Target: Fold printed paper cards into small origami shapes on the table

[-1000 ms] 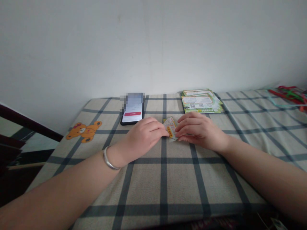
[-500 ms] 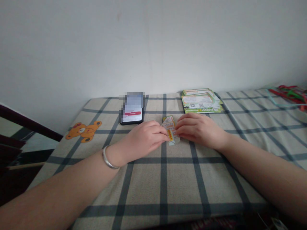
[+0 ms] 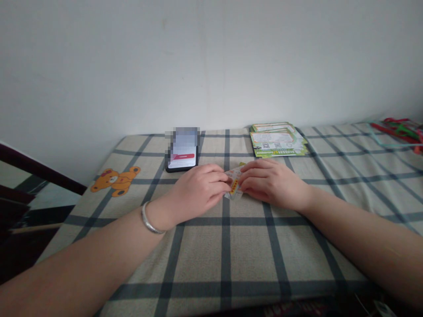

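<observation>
Seeing first a pale wall, standing behind everything and filling all the upper part of the view. Before it, looking down upon a cloth-covered counter, checked in beige and dark grey. At the far left edge, noticing a dark rail, slanting down beside the counter.

Holding the left hand and the right hand near to each other, well inside the counter. Behind the right hand, close to the wall, finding a pile of green and white leaflets, lying flat and somewhat uneven. Far to the right, seeing red and green things, too crowded for telling apart. Behind the left hand, finding a phone, lying with the screen up, blurred in the upper part and showing red below. Farther left, noticing an orange bear, appearing flat on the cloth.

Between both hands, holding a small printed paper, bearing a yellow strip. Pinching its left side with the left fingers, grasping its right side with the right fingers. On the left wrist, wearing a silver bracelet.
</observation>
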A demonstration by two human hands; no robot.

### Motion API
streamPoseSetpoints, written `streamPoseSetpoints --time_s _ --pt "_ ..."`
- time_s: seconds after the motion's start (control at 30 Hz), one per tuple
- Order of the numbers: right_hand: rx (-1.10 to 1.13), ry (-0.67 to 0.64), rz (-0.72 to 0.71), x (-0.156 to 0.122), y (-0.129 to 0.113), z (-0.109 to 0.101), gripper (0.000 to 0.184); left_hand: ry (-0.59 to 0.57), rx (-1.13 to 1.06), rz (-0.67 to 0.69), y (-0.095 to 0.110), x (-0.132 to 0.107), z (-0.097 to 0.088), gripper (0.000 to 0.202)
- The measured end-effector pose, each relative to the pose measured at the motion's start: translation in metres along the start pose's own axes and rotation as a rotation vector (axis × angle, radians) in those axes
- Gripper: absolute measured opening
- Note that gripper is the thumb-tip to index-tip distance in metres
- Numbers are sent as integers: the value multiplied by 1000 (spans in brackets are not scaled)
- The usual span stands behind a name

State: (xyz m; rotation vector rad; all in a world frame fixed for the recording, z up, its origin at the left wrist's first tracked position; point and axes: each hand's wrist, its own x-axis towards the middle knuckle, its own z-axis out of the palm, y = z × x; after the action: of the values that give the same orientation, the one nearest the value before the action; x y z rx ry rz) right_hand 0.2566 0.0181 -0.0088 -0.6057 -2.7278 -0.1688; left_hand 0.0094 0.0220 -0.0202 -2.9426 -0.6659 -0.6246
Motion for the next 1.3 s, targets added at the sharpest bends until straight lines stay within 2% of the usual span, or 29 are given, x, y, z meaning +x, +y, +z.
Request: streamPoseSetpoints --time_s 0.13,0.33,0.67,0.8,0.97,1.3 --pt "3 25 33 1 -5 2 21 -15 -13 -24 4 1 -3 25" --pt "-5 -41 145 3 -10 -2 19 -69 -16 -42 7 1 -5 26" --pt "40 -44 193 -6 7 -6 19 -32 -42 -15 4 0 -4 28" --pt "-16 -88 195 -4 -1 -9 22 -49 -31 -41 5 0 -5 30" --pt "-41 -87 196 0 -14 -9 16 -23 -23 -53 5 -1 -7 35" --pt "14 -51 334 5 -18 -3 20 9 31 -147 11 5 0 20"
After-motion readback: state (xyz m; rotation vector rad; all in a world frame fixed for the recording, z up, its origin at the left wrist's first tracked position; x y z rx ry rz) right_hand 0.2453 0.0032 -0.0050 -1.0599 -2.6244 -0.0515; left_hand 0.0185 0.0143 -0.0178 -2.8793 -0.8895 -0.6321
